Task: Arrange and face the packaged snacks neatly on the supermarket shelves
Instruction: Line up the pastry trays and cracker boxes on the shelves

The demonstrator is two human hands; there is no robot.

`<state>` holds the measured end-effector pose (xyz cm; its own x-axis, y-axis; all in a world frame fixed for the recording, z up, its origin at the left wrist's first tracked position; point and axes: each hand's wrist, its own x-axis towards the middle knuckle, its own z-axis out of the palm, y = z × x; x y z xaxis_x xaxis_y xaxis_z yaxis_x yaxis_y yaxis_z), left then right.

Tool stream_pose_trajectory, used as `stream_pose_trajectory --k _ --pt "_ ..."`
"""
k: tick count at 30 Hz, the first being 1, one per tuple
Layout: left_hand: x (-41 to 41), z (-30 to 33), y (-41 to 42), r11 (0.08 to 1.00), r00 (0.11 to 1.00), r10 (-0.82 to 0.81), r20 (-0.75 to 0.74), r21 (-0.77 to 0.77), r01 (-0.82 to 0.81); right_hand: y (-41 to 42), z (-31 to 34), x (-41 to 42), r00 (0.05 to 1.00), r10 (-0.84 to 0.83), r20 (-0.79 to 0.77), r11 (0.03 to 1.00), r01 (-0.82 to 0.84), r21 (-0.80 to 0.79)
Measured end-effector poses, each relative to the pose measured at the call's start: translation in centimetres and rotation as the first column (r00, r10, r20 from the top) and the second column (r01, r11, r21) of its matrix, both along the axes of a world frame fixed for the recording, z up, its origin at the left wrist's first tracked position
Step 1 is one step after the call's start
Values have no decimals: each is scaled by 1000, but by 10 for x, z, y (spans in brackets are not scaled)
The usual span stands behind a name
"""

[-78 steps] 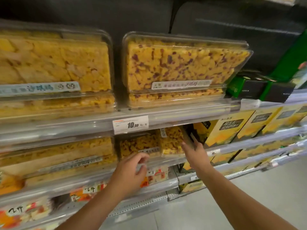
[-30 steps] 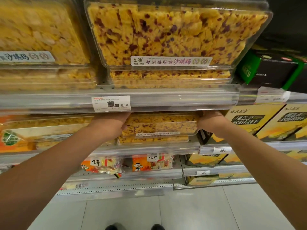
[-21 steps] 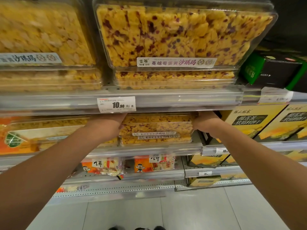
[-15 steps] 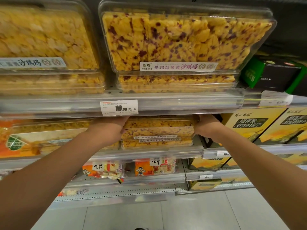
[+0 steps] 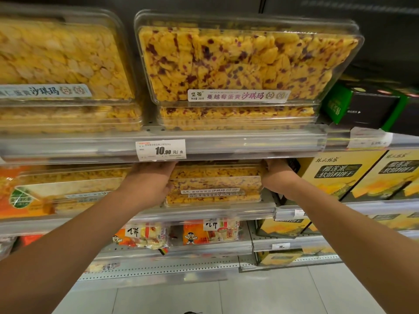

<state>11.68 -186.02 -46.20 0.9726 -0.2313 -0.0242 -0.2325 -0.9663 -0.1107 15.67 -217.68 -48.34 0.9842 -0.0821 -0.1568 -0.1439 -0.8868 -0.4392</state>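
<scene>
Left hand (image 5: 150,180) grips left end of cranberry snack box (image 5: 215,181); right hand (image 5: 275,174) grips right end.

Supermarket aisle, grey metal shelving

Pale tiled floor (image 5: 249,295) at 6 o'clock; dark back panel (image 5: 317,10) at 12; clear-fronted shelf rail (image 5: 249,141) across the centre.

— What sits on the top shelf (image 5: 226,145)?

— Two stacks of clear snack trays, a plain yellow stack (image 5: 65,118) at left and a cranberry-speckled stack (image 5: 235,116) beside it, with a price tag (image 5: 161,150) clipped to the rail.

— And the middle shelf (image 5: 204,213)?

— Another speckled stack of trays (image 5: 215,184), flanked by more yellow trays (image 5: 68,191) at left and yellow cartons (image 5: 335,175) on the adjoining shelf at right.

— Below that?

— Orange cracker bags (image 5: 210,231) on the lower shelf (image 5: 181,249).
</scene>
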Motion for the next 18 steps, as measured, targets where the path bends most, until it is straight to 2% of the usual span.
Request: stream_pose_trajectory --k 2,4,6,9,12,15,18 --pt "-8 -1 -6 1000 1000 4 -15 -10 -5 -2 0 -2 1000 29 0 1000 -29 -3" --pt "-21 0 -17 998 996 -54 70 -25 56 -6 1 -9 997 82 12 997 -82 -14" --pt "-33 5 -31 982 968 -170 187 -47 182 -13 3 -18 990 120 71 993 -122 13" --pt "-48 10 -58 919 909 -360 210 -87 384 -23 6 -38 980 106 170 986 -126 108" --pt "-57 31 -82 800 798 -539 267 -133 585 -35 10 -68 985 16 171 978 -51 204" --pt "-54 53 -101 675 666 -629 401 -143 724 -50 15 -107 972 -141 189 950 79 302" --pt "-47 68 -122 639 607 -645 463 -109 762 -72 24 -142 946 -252 207 929 176 326"
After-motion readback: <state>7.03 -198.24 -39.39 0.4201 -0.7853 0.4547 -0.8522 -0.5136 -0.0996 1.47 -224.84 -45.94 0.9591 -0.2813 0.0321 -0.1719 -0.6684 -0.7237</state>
